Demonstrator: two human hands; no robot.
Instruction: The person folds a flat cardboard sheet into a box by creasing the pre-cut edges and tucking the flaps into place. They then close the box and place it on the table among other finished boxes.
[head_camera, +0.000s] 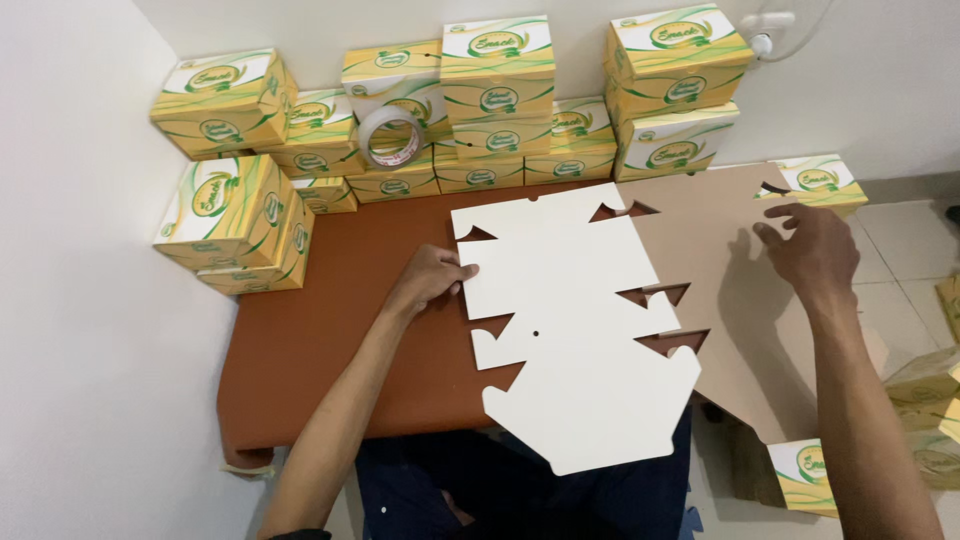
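Observation:
A flat white die-cut box blank lies on the brown table, overlapping a tan cardboard blank to its right. My left hand grips the white blank's left edge, fingers curled on it. My right hand hovers over the tan blank's far right part, fingers spread, holding nothing. The white blank's near corner hangs past the table edge over my lap.
Several yellow, green and white folded boxes are stacked along the back wall and at the left. A roll of clear tape leans among them. More boxes sit on the tiled floor at right.

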